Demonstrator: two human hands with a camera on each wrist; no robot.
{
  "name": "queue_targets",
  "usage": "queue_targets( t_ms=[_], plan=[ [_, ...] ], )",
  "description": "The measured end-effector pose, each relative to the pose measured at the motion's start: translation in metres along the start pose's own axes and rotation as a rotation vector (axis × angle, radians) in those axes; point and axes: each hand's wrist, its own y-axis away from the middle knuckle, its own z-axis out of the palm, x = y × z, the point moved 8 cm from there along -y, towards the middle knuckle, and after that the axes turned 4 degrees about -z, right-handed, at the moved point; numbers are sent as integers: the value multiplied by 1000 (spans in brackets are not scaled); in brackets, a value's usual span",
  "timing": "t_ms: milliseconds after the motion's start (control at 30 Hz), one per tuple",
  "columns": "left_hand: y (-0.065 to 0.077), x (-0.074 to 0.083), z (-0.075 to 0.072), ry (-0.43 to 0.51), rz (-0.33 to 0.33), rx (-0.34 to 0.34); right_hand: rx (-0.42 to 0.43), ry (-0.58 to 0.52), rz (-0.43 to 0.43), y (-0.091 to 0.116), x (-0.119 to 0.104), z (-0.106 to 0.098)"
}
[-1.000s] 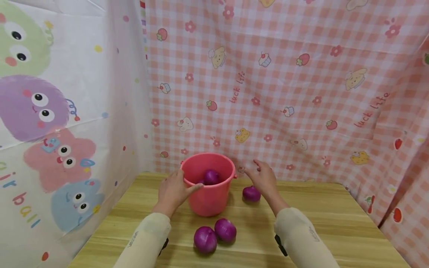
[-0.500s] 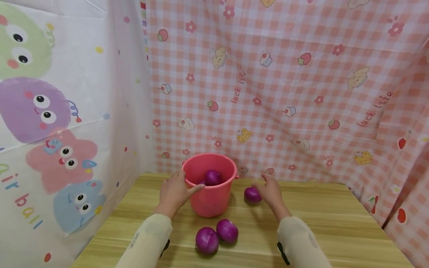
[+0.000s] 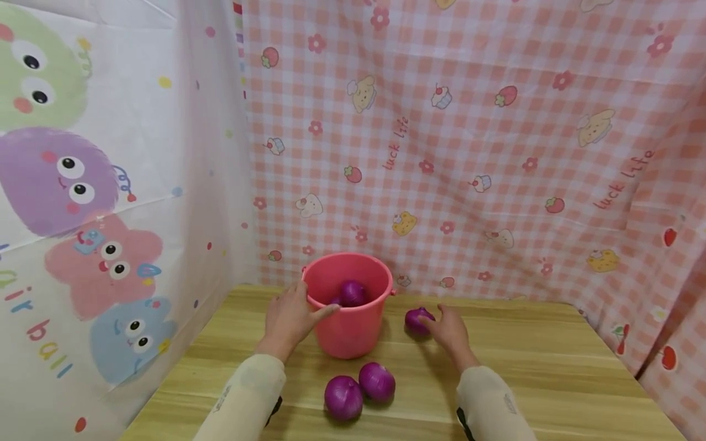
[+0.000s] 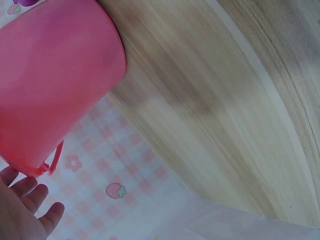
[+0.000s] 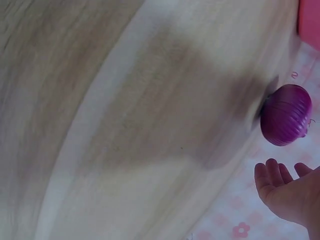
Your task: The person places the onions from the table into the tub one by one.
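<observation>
A pink bucket [image 3: 350, 331] with small side lugs stands on the table, with purple onions [image 3: 353, 293] inside; one shows well and part of another beside it. My left hand [image 3: 289, 318] rests against the bucket's left rim, thumb along the front. In the left wrist view its fingers [image 4: 36, 197] are loosely spread at the rim. Right of the bucket sits a single purple onion [image 3: 417, 322]. My right hand [image 3: 449, 334] is just right of it, thumb overlapping its edge in the head view. A gap separates onion [image 5: 286, 115] and fingers in the right wrist view.
Two more purple onions [image 3: 343, 398] lie side by side in front of the bucket. The wooden table [image 3: 529, 367] runs back to a pink checked cloth [image 3: 441, 141]. A white cloth with cartoon figures [image 3: 182, 153] hangs on the left.
My right hand has come down from above and behind the lone onion to its right side. The left hand stays at the bucket rim. The head view has shifted slightly.
</observation>
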Motion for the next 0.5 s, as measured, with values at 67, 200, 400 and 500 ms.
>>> queue_targets(
  t_ms=[67, 200, 400, 500],
  plan=[
    [0, 0, 0, -4, -1, 3, -7, -4, 9, -1, 3, 4],
    [0, -1, -1, -3, 2, 14, -7, -14, 16, -4, 9, 13],
    [-1, -1, -1, -12, 7, 22, -3, -29, 4, -7, 12, 23],
    [0, -1, 0, -17, 7, 27, -18, -36, -8, -7, 12, 28]
  ],
)
